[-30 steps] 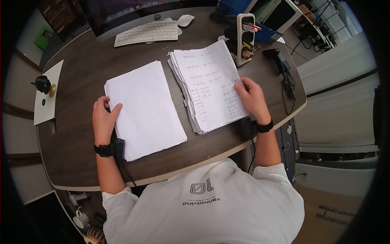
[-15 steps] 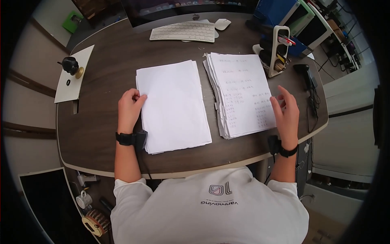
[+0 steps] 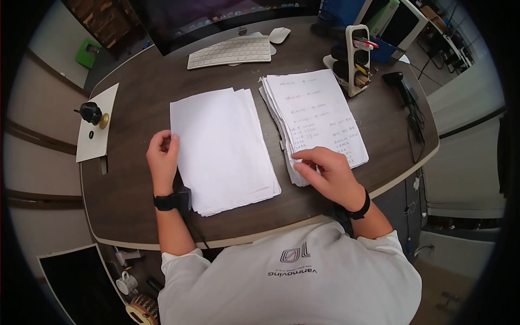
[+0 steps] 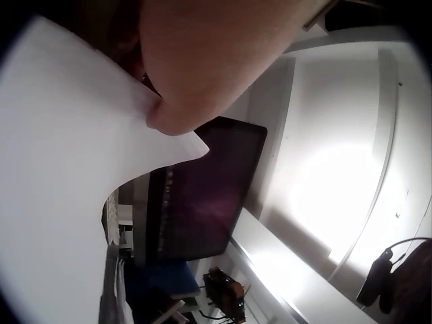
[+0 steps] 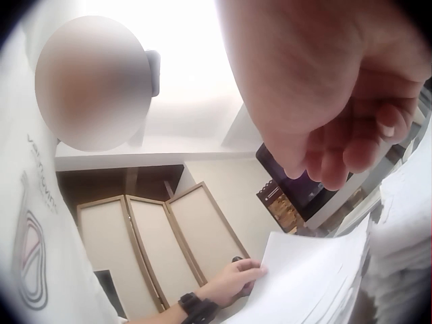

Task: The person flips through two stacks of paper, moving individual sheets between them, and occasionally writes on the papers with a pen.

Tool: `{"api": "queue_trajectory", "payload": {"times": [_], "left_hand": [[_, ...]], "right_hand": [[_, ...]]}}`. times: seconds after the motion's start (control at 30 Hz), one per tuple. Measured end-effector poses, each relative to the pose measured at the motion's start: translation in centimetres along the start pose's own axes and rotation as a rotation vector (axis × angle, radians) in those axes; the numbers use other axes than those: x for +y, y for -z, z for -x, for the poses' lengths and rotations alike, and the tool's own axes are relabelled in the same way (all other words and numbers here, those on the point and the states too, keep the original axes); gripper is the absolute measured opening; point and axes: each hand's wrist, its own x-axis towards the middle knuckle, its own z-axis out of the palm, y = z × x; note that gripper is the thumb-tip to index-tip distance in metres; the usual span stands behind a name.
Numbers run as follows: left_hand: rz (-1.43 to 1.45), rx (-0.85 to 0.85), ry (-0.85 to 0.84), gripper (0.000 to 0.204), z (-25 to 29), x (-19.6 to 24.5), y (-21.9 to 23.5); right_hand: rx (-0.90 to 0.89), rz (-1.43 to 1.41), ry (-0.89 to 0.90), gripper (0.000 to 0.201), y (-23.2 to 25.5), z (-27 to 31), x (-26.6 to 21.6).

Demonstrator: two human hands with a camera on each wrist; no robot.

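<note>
A stack of blank white paper (image 3: 222, 157) lies on the left of the desk, its upper sheets offset from those below. My left hand (image 3: 162, 157) pinches the left edge of the top sheet (image 4: 61, 148), thumb above and fingers beneath. In the left wrist view that sheet curves up at the edge. On the right lies a thicker stack of handwritten sheets (image 3: 319, 114). Above its lower part hovers my right hand (image 3: 333, 176), fingers loosely bent with nothing between them. The right wrist view also shows the left hand (image 5: 236, 280) at the raised sheet.
Behind the stacks are a keyboard (image 3: 230, 52), a mouse (image 3: 280, 35) and a monitor (image 3: 216, 16). A pen holder (image 3: 357, 59) stands just beyond the written stack's upper right corner. Further right lies a black corded device (image 3: 401, 89); a white board with a black figurine (image 3: 90, 113) is at left.
My right hand has gone from the written stack's right edge to over its lower left part. The top blank sheet has shifted left against those beneath, with the left hand at its edge.
</note>
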Motion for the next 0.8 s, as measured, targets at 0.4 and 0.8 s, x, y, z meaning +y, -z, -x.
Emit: {"api": "queue_trajectory", "payload": {"times": [0.4,0.8], "left_hand": [[0.989,-0.256,0.102,0.035,1.5,1.2,-0.7],[0.102,-0.032,0.086,0.026,0.0,-0.6,-1.0]], "right_hand": [[-0.036,-0.108,0.039,0.046,-4.3,0.7,-1.8],[0.451,-0.503,-0.348,0.027,4.2,-1.3,4.2]]}}
